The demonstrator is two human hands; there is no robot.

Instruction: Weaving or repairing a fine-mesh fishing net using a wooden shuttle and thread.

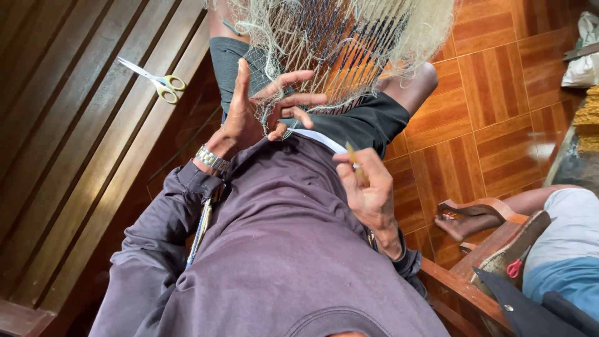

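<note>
Left hand (259, 112): fingers spread wide and hooked into the net (337, 43), palm turned toward the lap, a watch (212, 159) on the wrist.
Right hand (368, 187): pinched narrow on a thin yellowish needle (353, 156), tip aimed up toward the net's lower edge; any twine on it too fine to see.
Net: pale mesh draped over both knees, bunched at the top of the view, lower edge caught on the left fingers, just apart from the needle.
Snag risk: mesh likely to loop over a spread finger or the watch, since strands cross several fingers at once; a sharp pull would tighten it.
Prick risk: needle tip close to the left fingers, so a hurried push through the mesh could jab them.
Slip risk: net held only by hooked fingers, likely to slide off the knees toward the floor (493, 93) if they relax.
Scissors (163, 82): on the wooden bench (68, 150) at left, well apart from both hands, blades slightly open; a blind reach could meet them.
Room at left: bench slats, bare apart from the scissors.
Room at right: tiled floor past the knee, then a chair arm (480, 209) and another person's foot (458, 226) near the right elbow, limiting swing on that side.
Room ahead: crowded by the hanging net.
</note>
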